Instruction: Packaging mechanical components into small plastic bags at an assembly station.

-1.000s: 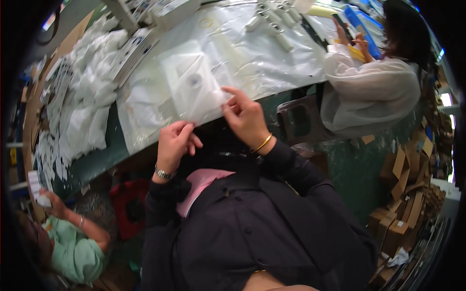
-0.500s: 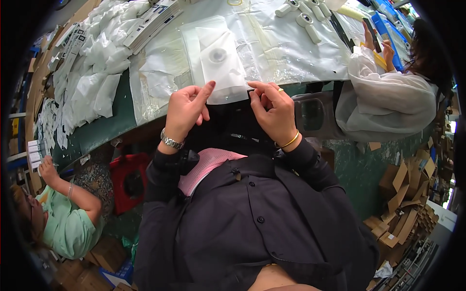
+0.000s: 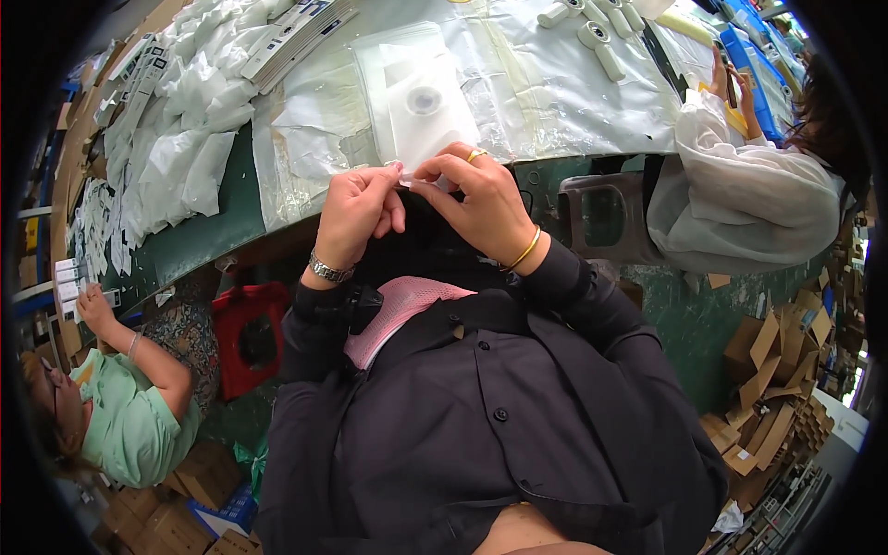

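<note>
A frosted plastic bag [image 3: 416, 129] with a grey ring mark lies on top of other flat translucent bags at the table's near edge. My left hand [image 3: 355, 208] is closed, thumb and forefinger pinched at the near edge of the top bag. Close against it, my right hand [image 3: 483, 202] pinches the same edge with thumb and fingers. A small whitish fold shows between the fingertips; the rest of the grip is hidden behind the fingers.
White crumpled packaging [image 3: 199, 120] heaps at the left, beside stacked printed cartons [image 3: 296, 42]. White cylindrical devices [image 3: 601, 51] lie at the far right. A person in green [image 3: 139, 407] sits at left, another in white [image 3: 740, 185] at right. A grey stool [image 3: 606, 215] stands near.
My right hand has moved left from the bag's right corner to meet my left hand. My left hand's thumb has lowered into a pinch at the near edge.
</note>
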`<state>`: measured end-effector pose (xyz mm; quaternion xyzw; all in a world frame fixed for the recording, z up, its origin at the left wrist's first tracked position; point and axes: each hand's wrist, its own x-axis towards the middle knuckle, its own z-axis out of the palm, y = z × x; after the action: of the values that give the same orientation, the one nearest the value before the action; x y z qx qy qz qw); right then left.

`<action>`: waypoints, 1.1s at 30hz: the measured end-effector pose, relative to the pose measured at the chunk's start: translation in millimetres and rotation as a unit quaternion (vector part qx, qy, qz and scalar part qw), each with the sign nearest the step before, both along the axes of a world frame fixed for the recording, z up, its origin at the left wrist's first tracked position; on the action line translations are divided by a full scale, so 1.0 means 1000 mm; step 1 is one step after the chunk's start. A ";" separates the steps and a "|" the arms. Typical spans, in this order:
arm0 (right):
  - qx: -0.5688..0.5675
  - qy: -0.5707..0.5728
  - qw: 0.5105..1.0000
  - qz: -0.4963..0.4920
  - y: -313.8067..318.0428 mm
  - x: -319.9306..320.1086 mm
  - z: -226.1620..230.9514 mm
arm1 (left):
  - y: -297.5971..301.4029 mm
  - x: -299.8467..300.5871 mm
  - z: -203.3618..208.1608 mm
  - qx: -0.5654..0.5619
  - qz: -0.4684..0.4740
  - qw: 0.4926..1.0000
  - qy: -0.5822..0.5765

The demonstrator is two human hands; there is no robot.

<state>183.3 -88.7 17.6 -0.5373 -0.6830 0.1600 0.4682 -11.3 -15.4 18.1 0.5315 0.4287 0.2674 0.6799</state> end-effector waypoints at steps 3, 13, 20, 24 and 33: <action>-0.021 -0.038 0.999 0.009 -0.004 0.002 -0.006 | 0.002 0.001 0.000 -0.012 0.024 1.000 -0.012; -0.006 0.016 1.000 0.003 -0.004 -0.002 -0.001 | 0.001 0.004 -0.002 0.042 0.027 0.998 0.027; 0.009 0.000 1.000 0.015 0.003 -0.003 -0.004 | 0.002 0.004 -0.003 0.018 0.016 1.000 0.007; 0.013 -0.020 1.000 0.004 0.005 -0.003 -0.011 | 0.000 0.006 -0.003 0.014 0.010 1.000 0.005; 0.080 -0.172 0.981 0.044 0.010 0.001 -0.013 | -0.002 0.007 -0.012 0.009 0.012 1.000 -0.009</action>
<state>184.4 -78.8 4.4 -0.4869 -0.7871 0.0303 0.3774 -4.7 -17.4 5.8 0.5298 0.4269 0.2840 0.6756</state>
